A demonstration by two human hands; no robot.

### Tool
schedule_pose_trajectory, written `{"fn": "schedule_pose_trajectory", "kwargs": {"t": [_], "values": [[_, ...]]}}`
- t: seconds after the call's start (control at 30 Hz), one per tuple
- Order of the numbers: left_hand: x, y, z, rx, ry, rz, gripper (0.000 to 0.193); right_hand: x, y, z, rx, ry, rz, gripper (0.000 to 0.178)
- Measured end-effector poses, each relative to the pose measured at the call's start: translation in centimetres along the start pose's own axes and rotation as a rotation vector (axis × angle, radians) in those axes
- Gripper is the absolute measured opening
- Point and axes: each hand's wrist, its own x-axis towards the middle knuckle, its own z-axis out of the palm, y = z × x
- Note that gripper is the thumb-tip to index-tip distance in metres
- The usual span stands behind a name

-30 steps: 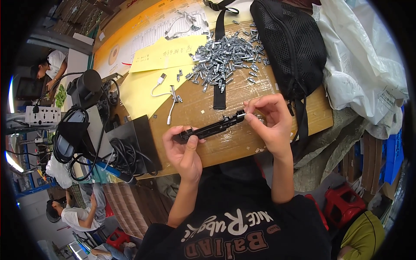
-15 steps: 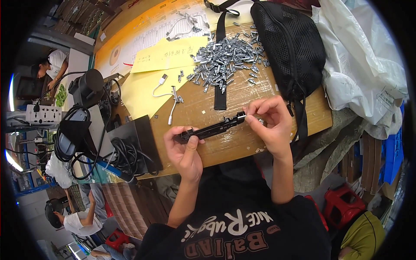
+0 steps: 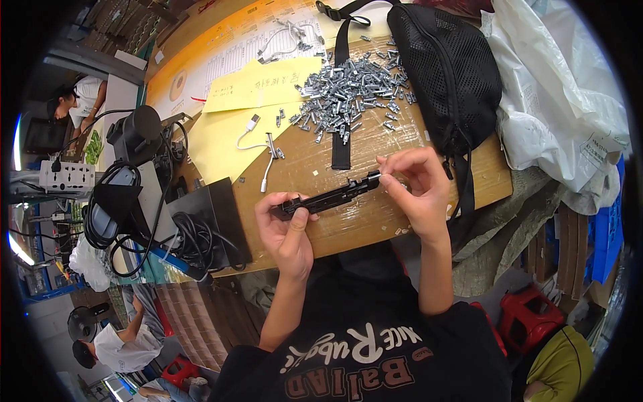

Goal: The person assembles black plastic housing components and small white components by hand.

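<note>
My left hand (image 3: 287, 234) is closed round the left end of a long, narrow black fixture (image 3: 331, 198), held tilted above the table's near part. My right hand (image 3: 418, 191) is at the fixture's right end, thumb and forefinger pinched together there. A small pale piece shows at those fingertips, too small to name. Beyond the fixture lies a heap of small silver metal connectors (image 3: 355, 90), partly over a black strap (image 3: 340, 151). A short white USB cable (image 3: 251, 146) rests left of the heap, near a few loose connectors.
Yellow paper sheets (image 3: 221, 144) lie on the wooden table (image 3: 295, 175). A black mesh bag (image 3: 449, 74) and white plastic sacks (image 3: 556, 87) stand at the right. Coiled black cables (image 3: 194, 238) and a black box (image 3: 224, 214) fill the left edge. Other people sit at far left.
The fixture and both hands stay nearly in place. My right thumb and forefinger have shifted slightly at its right end. A person at lower left has changed posture.
</note>
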Motion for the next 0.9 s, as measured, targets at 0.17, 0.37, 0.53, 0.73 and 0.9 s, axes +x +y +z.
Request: {"fn": "schedule_pose_trajectory", "kwargs": {"t": [0.17, 0.37, 0.53, 0.73, 0.9], "values": [[-0.1, -0.1, -0.2, -0.01, -0.043, -0.009, 0.031, 0.6, -0.1, 0.3, -0.154, -0.016, -0.043, 0.022], [0.0, 0.1, -0.2, -0.073, -0.056, -0.001, 0.029, 0.4, -0.5, 0.2, -0.201, -0.069, 0.061, 0.017], [-0.2, 0.1, -0.4, -0.082, -0.019, -0.027, 0.029, 0.0, -1.1, 0.6, -0.21, -0.114, 0.071, 0.018], [-0.6, 0.2, -0.7, -0.084, -0.035, -0.055, 0.034, -0.7, -0.3, 0.6, -0.359, -0.138, -0.094, 0.019], [-2.2, 2.0, -1.4, -0.243, -0.101, -0.17, 0.046, -2.0, -0.3, 0.7, -0.184, -0.069, -0.027, 0.015]]}}
